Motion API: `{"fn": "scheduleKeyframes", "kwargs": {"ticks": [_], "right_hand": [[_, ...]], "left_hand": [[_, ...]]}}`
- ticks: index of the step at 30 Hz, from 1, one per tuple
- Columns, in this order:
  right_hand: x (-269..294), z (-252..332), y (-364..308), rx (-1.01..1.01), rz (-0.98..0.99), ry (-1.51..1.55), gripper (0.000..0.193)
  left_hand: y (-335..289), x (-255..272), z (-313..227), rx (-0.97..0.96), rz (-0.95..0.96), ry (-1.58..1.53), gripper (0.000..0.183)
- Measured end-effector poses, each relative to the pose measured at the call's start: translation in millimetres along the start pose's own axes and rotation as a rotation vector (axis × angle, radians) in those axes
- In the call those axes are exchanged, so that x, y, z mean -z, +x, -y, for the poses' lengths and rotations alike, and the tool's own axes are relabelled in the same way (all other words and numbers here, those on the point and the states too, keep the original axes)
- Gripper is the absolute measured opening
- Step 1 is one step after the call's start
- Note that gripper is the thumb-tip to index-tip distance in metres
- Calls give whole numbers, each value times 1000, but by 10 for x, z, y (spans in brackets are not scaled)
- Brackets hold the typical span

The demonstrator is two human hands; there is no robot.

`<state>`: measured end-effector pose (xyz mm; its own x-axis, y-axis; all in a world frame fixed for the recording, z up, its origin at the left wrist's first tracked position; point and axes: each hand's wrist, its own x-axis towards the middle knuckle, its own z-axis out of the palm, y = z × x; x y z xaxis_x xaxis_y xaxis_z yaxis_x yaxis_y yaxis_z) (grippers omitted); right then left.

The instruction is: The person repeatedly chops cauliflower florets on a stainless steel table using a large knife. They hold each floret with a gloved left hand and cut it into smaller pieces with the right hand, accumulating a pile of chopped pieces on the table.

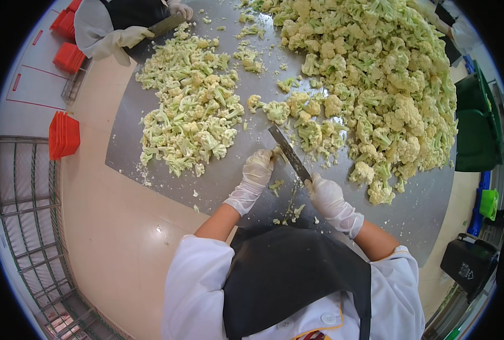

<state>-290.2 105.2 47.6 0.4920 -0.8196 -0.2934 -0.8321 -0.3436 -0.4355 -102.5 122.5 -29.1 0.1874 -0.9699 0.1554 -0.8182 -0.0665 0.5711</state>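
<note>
Both my hands wear thin white gloves above a metal table (167, 190). My right hand (327, 195) is closed round the handle of a knife (289, 152), whose wide, smeared blade slants up to the left. My left hand (259, 168) pinches a small cauliflower floret (280, 152), partly hidden behind the blade. Just beyond the knife tip lie larger cauliflower pieces (277, 111). A big heap of cauliflower (385, 85) covers the right and far side of the table. To the left spreads a pile of smaller cut florets (189, 107). Scraps (297, 212) lie between my hands.
At the far left, a co-worker's gloved hand (133, 37) holds another knife (167, 25). Another person's sleeve (464, 37) shows at the far right. Red bins (64, 136) and a metal rack (31, 215) stand left; green (476, 127) and black bins (468, 263) stand right.
</note>
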Motion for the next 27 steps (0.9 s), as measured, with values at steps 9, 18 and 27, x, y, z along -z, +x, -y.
{"fn": "scheduleKeyframes", "kwargs": {"ticks": [9,18,27], "right_hand": [[10,-3,-2,-51,35,0,23],[-11,-99,90,-72,46,132,26],[213,-357,6,-150,-309,231,24]], "left_hand": [[30,-69,-63,-24,11,-13,17],[-96,-58,-236,-339,-90,50,22],[781,184,344,-234,-241,630,48]]}}
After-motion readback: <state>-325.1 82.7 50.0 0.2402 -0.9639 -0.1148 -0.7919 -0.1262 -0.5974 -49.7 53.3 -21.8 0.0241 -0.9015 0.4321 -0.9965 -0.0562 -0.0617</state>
